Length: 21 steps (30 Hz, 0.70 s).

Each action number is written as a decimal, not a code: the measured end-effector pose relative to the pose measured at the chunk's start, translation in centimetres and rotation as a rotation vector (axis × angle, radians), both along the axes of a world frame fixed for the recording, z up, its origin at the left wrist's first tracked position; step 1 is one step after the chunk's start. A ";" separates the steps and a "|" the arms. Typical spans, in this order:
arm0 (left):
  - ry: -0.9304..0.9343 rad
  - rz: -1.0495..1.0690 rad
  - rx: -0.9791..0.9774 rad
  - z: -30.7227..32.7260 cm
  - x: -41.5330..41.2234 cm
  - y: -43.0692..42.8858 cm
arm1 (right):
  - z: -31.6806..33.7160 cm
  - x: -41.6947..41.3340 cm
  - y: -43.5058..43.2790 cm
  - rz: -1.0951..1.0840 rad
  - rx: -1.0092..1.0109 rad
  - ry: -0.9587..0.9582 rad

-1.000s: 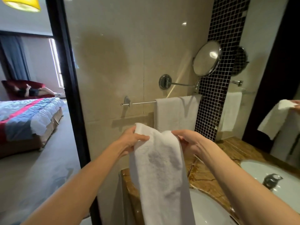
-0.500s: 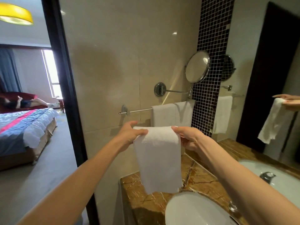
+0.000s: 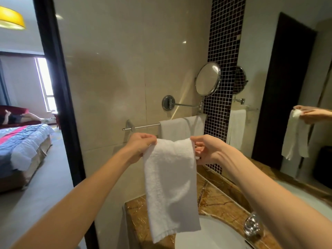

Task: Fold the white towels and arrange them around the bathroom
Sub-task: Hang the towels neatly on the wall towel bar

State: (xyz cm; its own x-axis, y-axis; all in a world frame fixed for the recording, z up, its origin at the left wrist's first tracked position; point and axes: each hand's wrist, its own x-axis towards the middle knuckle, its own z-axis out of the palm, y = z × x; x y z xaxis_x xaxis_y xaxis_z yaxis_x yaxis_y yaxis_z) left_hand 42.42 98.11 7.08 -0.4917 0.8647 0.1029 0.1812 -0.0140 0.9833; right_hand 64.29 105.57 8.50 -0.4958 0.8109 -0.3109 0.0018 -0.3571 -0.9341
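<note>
**Holding a Folded Towel Up by Its Top Corners**

A white hand towel (image 3: 170, 186) is held in the air above the near left end of the marble tabletop (image 3: 217, 200). Its top edge is stretched between the left hand (image 3: 142, 145) and the right hand (image 3: 209, 150). Each grip is pinched on a top corner, with fingers curled over the cloth.

The towel appears doubled lengthwise and hangs limp. It is judged light, soft and floppy, so it is best taken at the corners or along the top fold, where the layers can be kept aligned.

Just beyond, a second towel (image 3: 179, 127) is draped over the right part of the towel rail (image 3: 142, 126), whose left part is bare. A round swing-arm mirror (image 3: 208, 79) juts out above the rail and could be knocked. The basin (image 3: 212, 236) and tap (image 3: 251, 226) lie below, where a dangling hem could be wetted.
</note>
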 end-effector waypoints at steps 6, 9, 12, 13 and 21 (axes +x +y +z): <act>0.002 0.070 0.011 0.5 0.7 0.6 | 0.8 0.3 -0.1 0.000 0.004 0.064; 0.001 0.082 0.025 0.9 0.5 0.9 | 1.0 0.3 0.2 -0.015 0.006 0.085; -0.075 0.083 0.069 1.0 0.2 1.3 | 1.3 0.2 0.6 -0.044 -0.035 0.156; -0.113 0.079 0.085 1.1 0.2 1.5 | 1.4 0.0 0.9 -0.057 -0.050 0.185; -0.189 -0.039 0.156 3.7 -1.2 2.0 | 4.3 -1.3 2.8 -0.056 0.111 0.175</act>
State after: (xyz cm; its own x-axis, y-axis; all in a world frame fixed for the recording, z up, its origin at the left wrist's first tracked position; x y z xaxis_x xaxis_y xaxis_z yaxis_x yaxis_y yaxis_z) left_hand 41.24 100.12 10.79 -0.4815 0.8642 0.1457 -0.0097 -0.1715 0.9851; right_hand 63.02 108.36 12.82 -0.4875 0.8632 -0.1312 -0.1810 -0.2470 -0.9520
